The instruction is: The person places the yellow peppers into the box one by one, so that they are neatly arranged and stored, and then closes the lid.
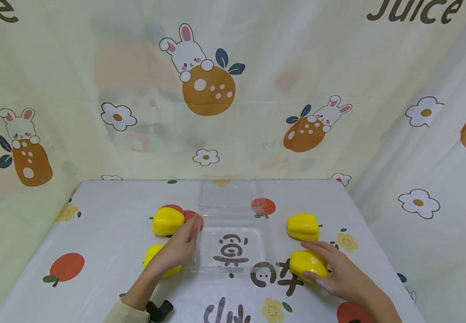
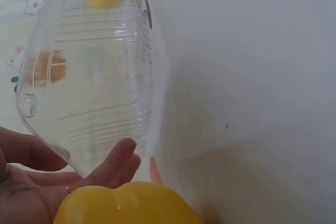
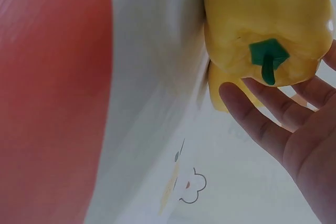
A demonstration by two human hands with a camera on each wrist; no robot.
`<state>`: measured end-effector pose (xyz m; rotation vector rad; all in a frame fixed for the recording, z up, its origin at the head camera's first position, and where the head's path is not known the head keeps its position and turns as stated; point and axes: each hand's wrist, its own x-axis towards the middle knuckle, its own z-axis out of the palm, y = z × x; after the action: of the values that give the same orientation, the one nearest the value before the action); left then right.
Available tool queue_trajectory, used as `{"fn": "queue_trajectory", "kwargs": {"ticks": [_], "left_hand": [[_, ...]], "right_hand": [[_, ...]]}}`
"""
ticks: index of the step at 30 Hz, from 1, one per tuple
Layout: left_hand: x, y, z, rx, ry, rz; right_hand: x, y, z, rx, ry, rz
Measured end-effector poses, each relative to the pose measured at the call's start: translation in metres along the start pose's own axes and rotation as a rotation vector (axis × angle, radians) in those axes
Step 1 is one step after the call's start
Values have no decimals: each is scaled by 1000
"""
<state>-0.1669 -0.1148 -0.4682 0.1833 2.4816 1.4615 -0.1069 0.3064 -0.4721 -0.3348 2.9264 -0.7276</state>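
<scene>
A clear plastic clamshell box (image 1: 233,267) lies opened out mid-table, its lid (image 1: 228,197) folded back on the far side. My left hand (image 1: 182,242) holds the box's left edge near the hinge, thumb and fingers at its wall (image 2: 105,82). Two yellow bell peppers lie left of the box: a farther one (image 1: 168,221) and a nearer one (image 1: 152,255) partly hidden by my left forearm. On the right, my right hand (image 1: 335,269) grips the nearer pepper (image 1: 307,264) between thumb and fingers, its green stem (image 3: 269,56) showing. Another pepper (image 1: 302,226) sits just beyond.
A white cloth (image 1: 107,251) printed with fruit, flowers and dark lettering covers the table. Behind it hangs a curtain (image 1: 136,148) with rabbit pictures, and a side curtain (image 1: 418,157) hangs at the right. A black object (image 1: 160,310) shows beside the left wrist.
</scene>
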Motion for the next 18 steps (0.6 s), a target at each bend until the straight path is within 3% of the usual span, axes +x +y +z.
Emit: {"fn": "queue_trajectory", "kwargs": {"ticks": [18], "left_hand": [[-3, 3, 1, -15, -25, -14]], "right_hand": [[-2, 12, 4, 32, 20, -79]]}}
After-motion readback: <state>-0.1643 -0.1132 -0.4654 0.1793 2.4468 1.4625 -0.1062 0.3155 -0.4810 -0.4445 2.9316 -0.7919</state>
